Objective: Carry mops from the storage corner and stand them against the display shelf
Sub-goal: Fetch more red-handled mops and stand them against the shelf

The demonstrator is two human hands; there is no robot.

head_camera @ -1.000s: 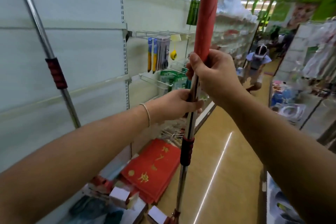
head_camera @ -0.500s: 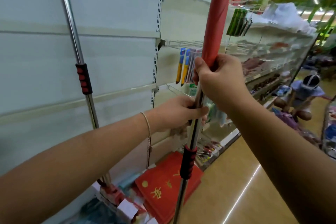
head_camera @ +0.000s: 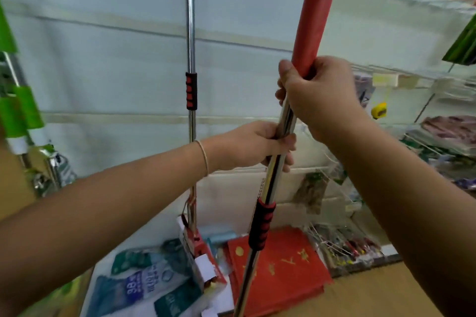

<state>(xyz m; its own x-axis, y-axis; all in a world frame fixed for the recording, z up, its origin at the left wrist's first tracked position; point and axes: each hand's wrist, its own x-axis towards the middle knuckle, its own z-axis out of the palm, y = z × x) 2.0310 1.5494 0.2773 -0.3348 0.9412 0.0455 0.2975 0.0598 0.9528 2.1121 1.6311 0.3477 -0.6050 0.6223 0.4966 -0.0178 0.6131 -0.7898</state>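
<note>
Red and shiny, the mop pole stays straight because we wrap both hands' fingers tight around it, just right of the standing mop: left hand, right hand.

Red-and-chrome mop; red-black grip

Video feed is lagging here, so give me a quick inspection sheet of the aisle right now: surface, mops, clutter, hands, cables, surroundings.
Surface: tan floor, bare beside the shelf base.
Job's things: held mop, tilted, in both hands; standing mop upright against the white display shelf.
Clutter: red packets and blue-green bags at the shelf foot.
Hands: left hand grips the chrome pole; right hand grips the base of the red sleeve.
Cables: nothing seen.
Surroundings: wire racks of goods to the right; green-handled items at left.
</note>
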